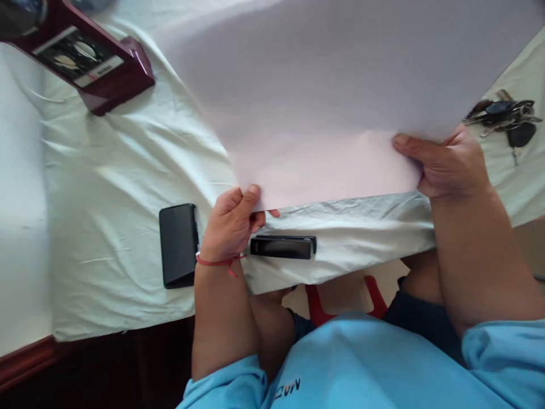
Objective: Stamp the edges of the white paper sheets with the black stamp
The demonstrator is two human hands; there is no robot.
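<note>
A large blank white sheet of paper [323, 96] is held up over the table, its near edge toward me. My left hand [234, 218] pinches its near left corner between thumb and fingers. On the right side, my right hand [451, 162] grips the sheet near its other corner, thumb on top and fingers hidden beneath. Whether it is one sheet or several together I cannot tell. Just below the paper's near edge lies a black stapler [283, 247], close to my left hand. A black smartphone [179, 245] rests left of my left wrist.
A pale cloth [123, 227] with wrinkles covers the table. At the far left stands a dark red wooden stand [113, 85] with a printed label. A bunch of keys [506, 119] lies at the right. Below the table edge is a red stool [317, 307].
</note>
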